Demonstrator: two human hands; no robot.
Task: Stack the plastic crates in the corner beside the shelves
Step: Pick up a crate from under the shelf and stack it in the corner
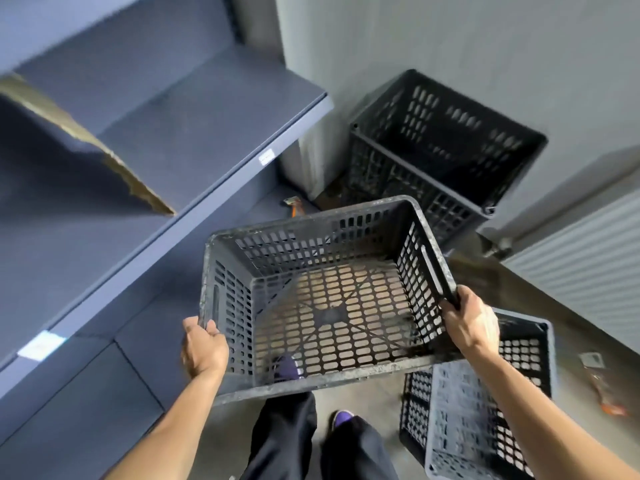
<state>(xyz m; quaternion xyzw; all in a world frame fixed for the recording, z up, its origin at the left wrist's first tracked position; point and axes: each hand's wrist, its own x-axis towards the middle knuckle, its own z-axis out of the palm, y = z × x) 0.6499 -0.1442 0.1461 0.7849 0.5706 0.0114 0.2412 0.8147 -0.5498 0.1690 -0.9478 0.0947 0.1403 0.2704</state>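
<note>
left hand (204, 348): fingers curled over the rim at the left end of the carried crate, thumb on the outer wall; closed grasp.
right hand (471, 323): clenched around the rim at the near right corner of the carried crate, fingers wrapped over the edge.
carried crate (325, 296): dark grey, slotted walls and base, held in the air between both hands, open side up, tilted slightly; floor and one shoe visible through its base.
corner crate (446, 147): black, open side up, set on the floor against the grey wall (485, 46), just beside the end of the shelves; apart from the carried crate, beyond it.
third crate (485, 410): on the floor at lower right, under the right forearm, partly hidden.
shelves (194, 126): dark blue, along the left; a torn cardboard piece (86, 140) lies on one.
floor debris: small orange-brown items (602, 382) at right, not identifiable.
</note>
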